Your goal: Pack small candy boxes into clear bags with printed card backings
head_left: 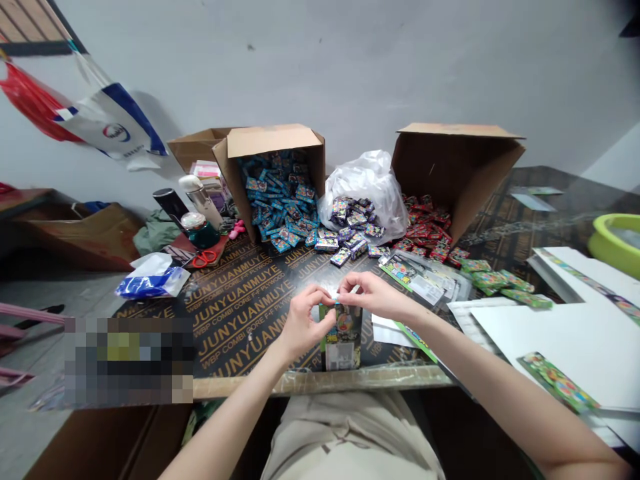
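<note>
A dark printed box point(343, 337) with a colourful picture and a pale grey patch stands upright near the front of the table. My left hand point(307, 320) is closed at its upper left edge, fingertips on the top and the thumb against the front. From the right, my right hand point(367, 295) pinches at the top edge, where a small whitish and blue bit shows between the fingertips. Exactly what those fingertips grip is too small to make out. Beside the right forearm lie flat printed packs point(420, 277) in clear plastic.
Behind stand a carton of blue packets point(283, 200), a plastic bag point(367, 190) with purple packets, and another carton point(455, 170) by red packets point(430, 230). Green packets point(500, 280) and white sheets point(560, 333) lie right. Scissors point(204, 259) and bottles stand left.
</note>
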Demonstrator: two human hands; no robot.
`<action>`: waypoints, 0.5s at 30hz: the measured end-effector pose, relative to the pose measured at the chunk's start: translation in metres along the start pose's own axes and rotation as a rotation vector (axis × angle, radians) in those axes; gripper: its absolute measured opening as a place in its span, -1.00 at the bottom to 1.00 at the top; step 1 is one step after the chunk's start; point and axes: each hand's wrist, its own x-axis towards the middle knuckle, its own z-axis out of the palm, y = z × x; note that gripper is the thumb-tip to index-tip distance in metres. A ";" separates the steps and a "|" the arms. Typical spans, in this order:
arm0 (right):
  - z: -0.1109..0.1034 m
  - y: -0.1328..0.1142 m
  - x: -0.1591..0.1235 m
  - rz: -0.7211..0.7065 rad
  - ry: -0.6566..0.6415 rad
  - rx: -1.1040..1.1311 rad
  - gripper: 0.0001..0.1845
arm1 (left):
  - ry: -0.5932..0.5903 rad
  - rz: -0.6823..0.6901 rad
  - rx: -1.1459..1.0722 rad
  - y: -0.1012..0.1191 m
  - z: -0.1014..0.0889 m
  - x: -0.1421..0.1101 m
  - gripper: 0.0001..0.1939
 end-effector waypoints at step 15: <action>-0.006 -0.006 0.009 0.025 -0.081 -0.031 -0.78 | 0.130 -0.079 -0.004 -0.002 0.012 0.001 -0.87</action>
